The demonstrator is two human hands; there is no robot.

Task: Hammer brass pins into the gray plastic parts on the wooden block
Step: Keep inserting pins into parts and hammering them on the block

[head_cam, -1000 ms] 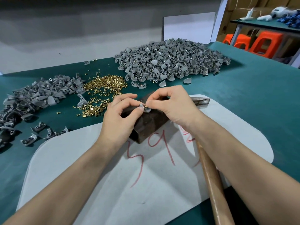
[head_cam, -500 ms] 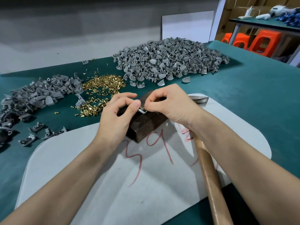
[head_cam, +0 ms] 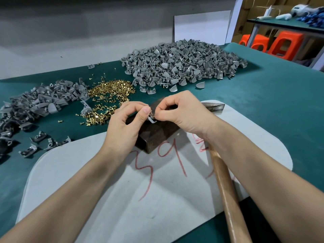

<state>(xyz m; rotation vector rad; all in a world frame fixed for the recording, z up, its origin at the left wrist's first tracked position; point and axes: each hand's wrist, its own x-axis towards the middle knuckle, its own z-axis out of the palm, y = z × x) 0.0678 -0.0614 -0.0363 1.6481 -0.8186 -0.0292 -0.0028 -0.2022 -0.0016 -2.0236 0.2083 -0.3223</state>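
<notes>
The left hand (head_cam: 122, 130) pinched a small gray part (head_cam: 151, 120) between thumb and forefinger, just above the top of the wooden block (head_cam: 154, 137). The part was pale gray plastic, thin and angular, mostly hidden by fingertips. The right hand (head_cam: 180, 114) had its fingers curled, with thumb and forefinger nipping a tiny brass pin (head_cam: 153, 117) against the part. The block was dark brown and stood on a light gray pad (head_cam: 87, 181) marked with red strokes. A hammer (head_cam: 226, 190) lay on the pad under the right forearm, its metal head beyond the right hand. On the green table (head_cam: 271, 102) lay a heap of loose pins (head_cam: 108, 95), shiny and gold, between two piles of gray parts (head_cam: 180, 62).
</notes>
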